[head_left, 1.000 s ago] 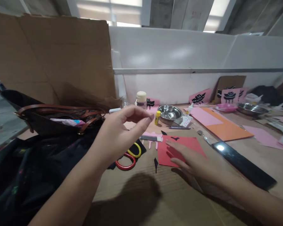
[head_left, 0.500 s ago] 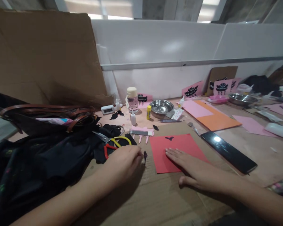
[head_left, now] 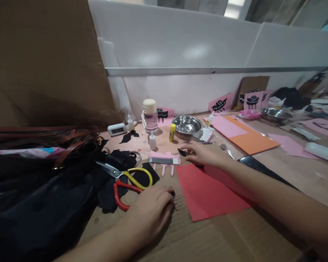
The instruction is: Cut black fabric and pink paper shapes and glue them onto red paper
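Observation:
My left hand rests on the cardboard with its fingers curled, pinching a small dark cut piece that they mostly hide. Over the top edge of the red paper sheet, my right hand has thumb and fingertips closed about a black leaf-shaped piece. Beside my left hand lie scissors with one red and one yellow handle. A pink cutout bears a grey-bladed cutter above the left hand. My right hand hides the small black shape at the sheet's top.
Behind stand a glue stick, a white squeeze bottle, a cream-lidded drink bottle and a metal bowl. Black cloth and a bag fill the left. Orange paper and a phone lie right.
My right hand has moved from lying flat on the red sheet up to the black leaf-shaped piece. My left hand has closed on the small dark piece beside it. The view has shifted.

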Demonstrator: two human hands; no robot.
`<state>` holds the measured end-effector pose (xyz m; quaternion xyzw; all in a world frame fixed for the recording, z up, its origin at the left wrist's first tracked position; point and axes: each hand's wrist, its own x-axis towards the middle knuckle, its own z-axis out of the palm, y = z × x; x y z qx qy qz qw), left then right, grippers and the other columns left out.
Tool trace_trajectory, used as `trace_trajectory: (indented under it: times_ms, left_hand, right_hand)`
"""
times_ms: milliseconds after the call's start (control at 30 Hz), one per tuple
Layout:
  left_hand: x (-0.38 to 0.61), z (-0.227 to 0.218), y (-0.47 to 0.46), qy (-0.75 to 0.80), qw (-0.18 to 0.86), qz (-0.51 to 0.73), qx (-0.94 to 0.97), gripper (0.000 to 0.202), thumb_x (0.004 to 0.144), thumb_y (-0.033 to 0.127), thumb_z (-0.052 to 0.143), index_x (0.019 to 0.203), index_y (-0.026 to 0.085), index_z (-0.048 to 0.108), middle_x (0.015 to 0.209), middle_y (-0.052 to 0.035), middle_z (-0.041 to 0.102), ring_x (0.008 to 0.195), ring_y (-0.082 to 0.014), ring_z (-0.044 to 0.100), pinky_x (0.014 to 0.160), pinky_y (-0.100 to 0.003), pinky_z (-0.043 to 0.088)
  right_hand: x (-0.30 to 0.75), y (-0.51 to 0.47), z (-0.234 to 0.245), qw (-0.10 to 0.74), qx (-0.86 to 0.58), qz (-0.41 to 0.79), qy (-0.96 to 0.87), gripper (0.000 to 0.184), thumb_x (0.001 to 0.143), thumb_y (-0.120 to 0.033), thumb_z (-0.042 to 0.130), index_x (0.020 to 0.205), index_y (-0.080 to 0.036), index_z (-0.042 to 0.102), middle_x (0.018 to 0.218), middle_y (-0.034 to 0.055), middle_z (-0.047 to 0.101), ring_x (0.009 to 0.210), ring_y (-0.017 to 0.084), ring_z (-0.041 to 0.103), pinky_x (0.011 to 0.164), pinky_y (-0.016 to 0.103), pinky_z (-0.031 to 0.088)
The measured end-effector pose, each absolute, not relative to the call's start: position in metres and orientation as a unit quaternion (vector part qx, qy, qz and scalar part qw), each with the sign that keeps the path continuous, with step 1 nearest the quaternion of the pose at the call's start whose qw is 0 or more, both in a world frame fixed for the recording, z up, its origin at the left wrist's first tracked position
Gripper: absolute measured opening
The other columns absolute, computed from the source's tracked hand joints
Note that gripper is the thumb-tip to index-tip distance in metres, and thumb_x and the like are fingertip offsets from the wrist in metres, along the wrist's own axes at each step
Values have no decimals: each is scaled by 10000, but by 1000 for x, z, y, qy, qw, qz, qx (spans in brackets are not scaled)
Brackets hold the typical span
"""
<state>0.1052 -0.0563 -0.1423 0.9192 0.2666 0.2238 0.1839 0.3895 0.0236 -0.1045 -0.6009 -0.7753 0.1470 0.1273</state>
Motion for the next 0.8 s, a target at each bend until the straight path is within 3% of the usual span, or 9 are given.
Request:
trace_trajectory:
  times_ms: [67,233,367,433,533,633,733,800]
  left_hand:
    - [103,-144,-56,270,218,236,908,161,970,142,436,911,206,571,1040,-61,700,934,-210,655,842,-370,562]
    - [97,-144,-58,276,258,244,893,141,977,151,447,961,221,569,1108,-53,697,1023,-215,647,916,-379,537]
    - [90,-139,-59,284,257,241,892,144,974,154,445,977,218,574,1118,-54,699,1021,-212,650,901,-364,532]
    - [85,-136,-60,303,232,220,898,135,977,171,451,966,214,578,1028,-52,695,939,-216,646,835,-367,531]
    - [81,-135,-64,322,148,204,913,124,979,203,470,938,208,587,880,-48,662,811,-232,613,727,-376,500]
    - [84,-136,-69,290,74,219,929,121,957,171,484,933,198,599,865,-56,663,785,-234,604,689,-359,475]
    - [89,-135,-72,268,36,220,937,120,921,130,503,902,189,606,839,-45,667,763,-217,606,674,-330,471]
    - [93,-134,-72,263,13,213,941,124,919,124,501,886,184,605,822,-39,663,761,-207,608,684,-320,476]
  right_hand:
    - [388,39,-115,125,-608,165,-767,275,939,-306,676,1203,-235,705,1098,80,736,757,181,688,712,329,566]
    - [384,55,-135,162,-626,168,-744,281,995,-336,632,1219,-167,642,1231,90,664,1042,231,673,886,445,580]
    - [377,44,-127,204,-629,179,-728,219,1020,-318,574,1138,-169,683,1156,95,701,1002,229,682,879,427,572]
    - [364,27,-118,218,-600,200,-743,259,1039,-281,493,1039,-178,730,1060,105,741,969,236,691,870,396,560]
    - [334,-8,-108,201,-497,260,-803,258,1011,-236,520,981,-217,776,997,61,775,947,204,703,870,332,547]
    - [312,-33,-104,174,-409,291,-847,171,915,-255,692,1056,-273,787,1064,18,772,1003,204,694,937,330,521]
    - [316,-29,-96,198,-431,275,-836,214,940,-275,666,1134,-262,755,1097,34,763,997,214,689,913,341,526]
    - [332,-12,-91,237,-494,249,-799,164,973,-302,621,1022,-215,751,1022,60,758,931,226,687,855,357,542]
